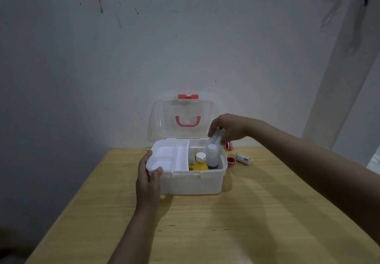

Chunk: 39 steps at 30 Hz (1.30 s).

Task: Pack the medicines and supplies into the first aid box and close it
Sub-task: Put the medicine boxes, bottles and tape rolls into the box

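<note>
Against a stained pale wall, a wooden tabletop (246, 212) carries the open white plastic first aid box (191, 183), steadied by the left hand (149, 178) gripping its near-left corner. The right hand (228, 129) grasps a small translucent bottle (216, 138) over the right compartment; best lowered upright behind the yellow bottle (200, 164) and white bottle (212, 155).

I have a single view, from the camera worn on the person's head. It looks forward and down across the pale wooden table (226, 222) toward the stained white wall (185, 47) behind it. The wide lens bends the table edges outward. The open white plastic first aid box (191, 183) sits near the middle of the frame, within arm's reach, both forearms entering from the bottom and right edges.
</note>
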### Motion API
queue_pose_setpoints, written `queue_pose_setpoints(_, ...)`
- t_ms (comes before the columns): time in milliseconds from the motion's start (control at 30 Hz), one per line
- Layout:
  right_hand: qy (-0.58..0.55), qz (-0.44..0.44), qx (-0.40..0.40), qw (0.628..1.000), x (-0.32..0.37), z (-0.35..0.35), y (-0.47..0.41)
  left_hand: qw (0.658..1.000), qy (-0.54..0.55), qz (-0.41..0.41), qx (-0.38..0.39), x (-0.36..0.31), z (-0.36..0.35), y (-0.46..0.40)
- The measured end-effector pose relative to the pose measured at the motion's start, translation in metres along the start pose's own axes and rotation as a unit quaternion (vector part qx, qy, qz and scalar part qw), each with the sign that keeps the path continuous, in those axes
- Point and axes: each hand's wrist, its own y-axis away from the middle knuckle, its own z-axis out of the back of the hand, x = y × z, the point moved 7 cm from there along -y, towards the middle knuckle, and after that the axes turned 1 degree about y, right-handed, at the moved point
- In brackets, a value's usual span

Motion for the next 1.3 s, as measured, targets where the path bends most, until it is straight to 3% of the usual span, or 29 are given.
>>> queue_pose_setpoints(233,-0.019,0.0,0.021,1.0,0.004,-0.018,-0.006,1.0,0.0,-0.003,-0.002,-0.002,0.0,0.001)
queue_pose_setpoints(600,-0.165,-0.008,-0.083,0.983,-0.023,-0.011,0.014,1.0,-0.01,-0.002,-0.003,-0.003,-0.001,0.001)
queue_pose_setpoints(800,-0.247,-0.089,-0.191,0.946,-0.081,-0.032,0.045,1.0,-0.017,-0.003,-0.008,-0.001,0.0,0.001)
queue_pose_setpoints(1033,-0.185,-0.183,-0.127,0.957,-0.122,-0.109,0.061,1.0,-0.021,0.001,-0.011,0.001,-0.002,0.0)
queue_pose_setpoints(1300,-0.223,-0.17,-0.275,0.92,-0.116,-0.078,0.07,1.0,-0.015,0.006,-0.01,0.004,-0.001,-0.002)
